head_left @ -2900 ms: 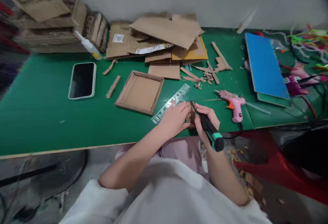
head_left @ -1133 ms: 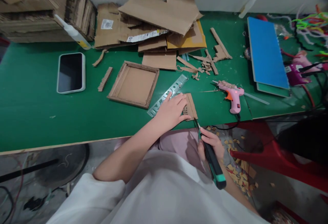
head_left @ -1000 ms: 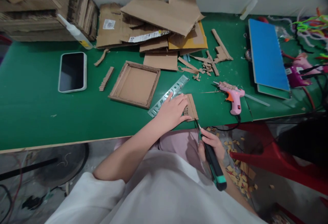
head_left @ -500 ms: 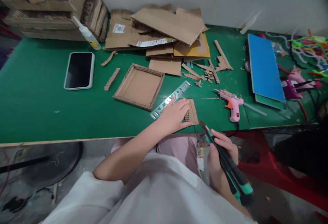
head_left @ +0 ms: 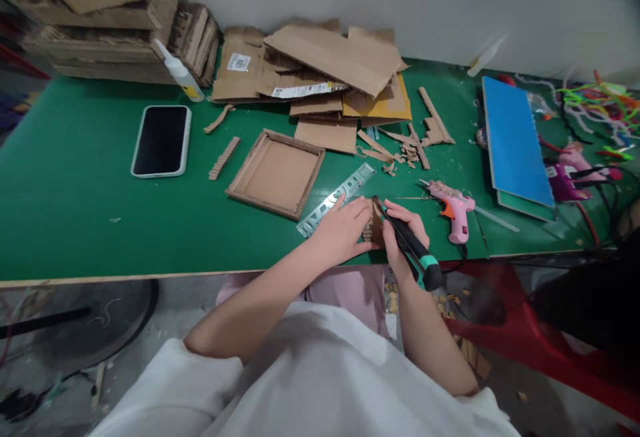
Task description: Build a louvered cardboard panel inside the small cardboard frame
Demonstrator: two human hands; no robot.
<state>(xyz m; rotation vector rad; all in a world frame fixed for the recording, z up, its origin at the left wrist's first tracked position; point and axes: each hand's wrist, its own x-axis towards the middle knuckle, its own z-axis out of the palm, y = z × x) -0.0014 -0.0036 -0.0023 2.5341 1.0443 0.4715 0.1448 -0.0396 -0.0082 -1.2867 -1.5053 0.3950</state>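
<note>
My left hand point(head_left: 343, 229) lies flat with its fingers spread, pressing a small cardboard piece point(head_left: 377, 232) onto the table near its front edge. A corrugated strip shows beside its fingertips. My right hand point(head_left: 395, 254) is wrapped round a black and green utility knife point(head_left: 411, 242). The knife's tip is at the far end of the small piece, close to my left fingers; whether the blade cuts into it I cannot tell. A metal stencil ruler point(head_left: 361, 180) lies partly under or against my left hand. Left of it rests a shallow square cardboard tray point(head_left: 270, 209).
A pink glue gun point(head_left: 459, 220) lies right of my hands, near a blue board point(head_left: 520, 144). Behind are cardboard scraps point(head_left: 410, 150) and stacked cardboard sheets point(head_left: 325, 57). A phone point(head_left: 161, 140), a corrugated strip point(head_left: 224, 158) and a glue bottle point(head_left: 181, 77) lie or stand leftward.
My right hand has brought the utility knife up and left from off the table's front edge to the small cardboard piece. My left hand stays on the piece. The view has shifted slightly.
</note>
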